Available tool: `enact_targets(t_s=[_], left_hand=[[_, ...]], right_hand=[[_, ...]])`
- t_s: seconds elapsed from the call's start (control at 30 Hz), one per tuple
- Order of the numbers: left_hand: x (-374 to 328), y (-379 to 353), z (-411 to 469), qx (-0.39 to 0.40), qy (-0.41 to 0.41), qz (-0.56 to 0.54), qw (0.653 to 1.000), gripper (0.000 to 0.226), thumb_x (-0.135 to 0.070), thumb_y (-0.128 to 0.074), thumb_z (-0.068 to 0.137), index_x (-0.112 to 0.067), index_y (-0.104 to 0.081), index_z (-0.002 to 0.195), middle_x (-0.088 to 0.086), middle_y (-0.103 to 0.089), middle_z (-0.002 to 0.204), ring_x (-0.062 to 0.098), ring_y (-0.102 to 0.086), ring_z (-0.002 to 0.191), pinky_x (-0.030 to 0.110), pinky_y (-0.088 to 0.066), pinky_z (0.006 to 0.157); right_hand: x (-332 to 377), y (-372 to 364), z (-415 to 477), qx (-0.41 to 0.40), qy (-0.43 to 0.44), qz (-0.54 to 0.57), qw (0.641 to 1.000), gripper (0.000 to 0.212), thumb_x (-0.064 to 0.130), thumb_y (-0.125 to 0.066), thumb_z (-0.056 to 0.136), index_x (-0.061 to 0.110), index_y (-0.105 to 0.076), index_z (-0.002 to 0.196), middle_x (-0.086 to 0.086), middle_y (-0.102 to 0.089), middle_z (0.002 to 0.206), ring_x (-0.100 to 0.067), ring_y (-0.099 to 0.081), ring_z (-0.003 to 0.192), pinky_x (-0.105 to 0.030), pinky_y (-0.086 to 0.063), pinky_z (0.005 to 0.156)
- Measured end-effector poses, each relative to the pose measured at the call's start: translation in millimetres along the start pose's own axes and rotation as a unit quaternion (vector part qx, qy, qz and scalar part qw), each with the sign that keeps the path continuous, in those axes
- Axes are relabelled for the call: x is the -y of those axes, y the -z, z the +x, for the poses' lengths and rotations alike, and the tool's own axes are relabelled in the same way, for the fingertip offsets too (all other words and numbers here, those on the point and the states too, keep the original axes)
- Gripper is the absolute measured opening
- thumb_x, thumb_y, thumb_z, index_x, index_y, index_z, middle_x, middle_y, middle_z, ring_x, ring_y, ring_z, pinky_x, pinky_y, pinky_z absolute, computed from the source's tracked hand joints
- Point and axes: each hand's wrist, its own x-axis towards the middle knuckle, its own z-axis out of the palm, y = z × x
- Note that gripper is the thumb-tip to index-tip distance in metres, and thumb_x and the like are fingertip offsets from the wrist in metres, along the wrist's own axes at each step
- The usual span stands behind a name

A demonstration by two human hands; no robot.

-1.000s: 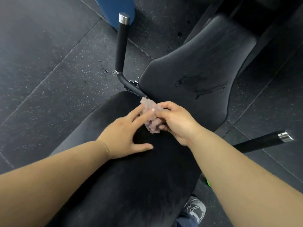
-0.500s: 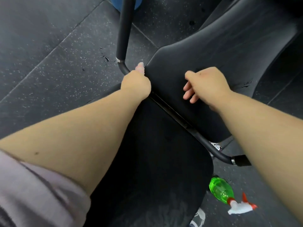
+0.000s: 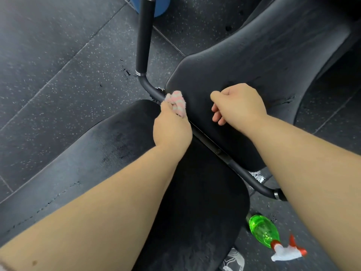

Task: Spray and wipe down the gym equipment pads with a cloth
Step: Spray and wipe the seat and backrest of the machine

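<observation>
My left hand (image 3: 172,128) grips a small pink and white striped cloth (image 3: 175,101) and holds it against the near left edge of the black back pad (image 3: 244,61), where the black handle bar (image 3: 211,143) passes under it. My right hand (image 3: 236,103) rests on the back pad with its fingers curled loosely and holds nothing. The black seat pad (image 3: 121,153) lies below my arms, with wet streaks on its left side. A green spray bottle (image 3: 263,231) with a white and red trigger lies on the floor at the lower right.
An upright black handle (image 3: 143,36) with a chrome cap rises at the top centre, beside a blue object (image 3: 160,8). Dark speckled rubber floor tiles (image 3: 58,65) surround the bench, with wet spots by the bar. A shoe (image 3: 233,259) shows at the bottom edge.
The cloth passed from both hands into my left hand, which moved up to the back pad's edge. My right hand let go and moved onto the back pad. The view shifted, revealing the spray bottle.
</observation>
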Motion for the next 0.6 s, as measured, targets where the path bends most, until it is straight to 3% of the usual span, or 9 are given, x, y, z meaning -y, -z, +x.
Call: enact_targets(t_s=[0.1,0.27,0.37,0.43,0.47,0.53,0.6], left_hand=[[-0.3,-18.5,-33.2,0.032,-0.035,0.056,0.997,0.048,-0.018,-0.046,0.098,-0.005,-0.033,0.142,0.009,-0.062,0.123,0.028,-0.063,0.108,0.027,-0.040,0.078],[-0.4,-28.8,-72.7,0.105,-0.033,0.017,0.994,0.035,-0.026,-0.051,0.098,-0.010,-0.043,0.129,0.009,-0.066,0.095,0.025,-0.063,0.085,0.034,-0.047,0.067],[3.3,0.3,-58.4,0.151,-0.037,-0.120,0.981,0.031,-0.044,-0.052,0.093,-0.017,-0.060,0.107,-0.002,-0.070,0.089,0.020,-0.068,0.084,0.033,-0.054,0.072],[0.3,22.7,-55.9,0.227,-0.004,-0.290,0.930,0.021,-0.026,-0.051,0.095,-0.017,-0.067,0.106,-0.005,-0.072,0.087,0.012,-0.069,0.077,0.025,-0.054,0.067],[-0.5,31.4,-53.9,0.263,0.010,-0.352,0.898,0.026,-0.011,-0.048,0.094,-0.017,-0.068,0.110,-0.002,-0.074,0.091,0.012,-0.069,0.077,0.023,-0.053,0.066],[-2.5,45.8,-48.8,0.325,0.024,-0.398,0.858,0.039,0.007,-0.040,0.089,-0.008,-0.066,0.115,0.009,-0.074,0.106,0.018,-0.071,0.093,0.027,-0.052,0.070],[-3.3,56.4,-41.1,0.379,-0.008,-0.408,0.831,0.044,0.021,-0.033,0.079,0.004,-0.058,0.112,0.023,-0.068,0.114,0.028,-0.068,0.108,0.035,-0.050,0.075]], right_hand=[[-1.0,0.0,-1.0,0.003,0.007,-0.005,1.000,0.032,0.030,-0.046,0.085,0.017,-0.070,0.068,0.006,-0.070,0.058,-0.008,-0.066,0.054,-0.030,-0.056,0.075],[-4.9,3.4,-4.9,0.021,0.029,0.011,0.999,0.031,0.027,-0.046,0.086,0.015,-0.069,0.070,0.004,-0.071,0.060,-0.009,-0.067,0.058,-0.031,-0.055,0.076],[-13.3,3.2,-15.1,0.009,0.025,0.087,0.996,0.025,0.023,-0.049,0.086,0.015,-0.069,0.074,0.004,-0.072,0.066,-0.010,-0.067,0.059,-0.030,-0.051,0.066],[-20.2,-1.4,-29.6,0.017,0.027,0.140,0.990,0.019,0.016,-0.055,0.084,0.025,-0.071,0.086,0.006,-0.074,0.081,-0.010,-0.068,0.071,-0.028,-0.052,0.068],[-23.1,-5.0,-39.5,0.038,0.035,0.156,0.986,0.028,0.010,-0.058,0.082,0.029,-0.071,0.097,0.009,-0.073,0.090,-0.009,-0.068,0.079,-0.025,-0.053,0.072],[-27.4,-9.5,-58.3,0.097,0.041,0.206,0.973,0.050,0.001,-0.060,0.079,0.034,-0.067,0.116,0.013,-0.070,0.104,-0.005,-0.066,0.090,-0.021,-0.050,0.077],[-29.2,-10.6,-71.2,0.151,0.019,0.297,0.943,0.053,-0.001,-0.062,0.081,0.034,-0.066,0.119,0.013,-0.073,0.097,-0.005,-0.068,0.086,-0.020,-0.051,0.076]])
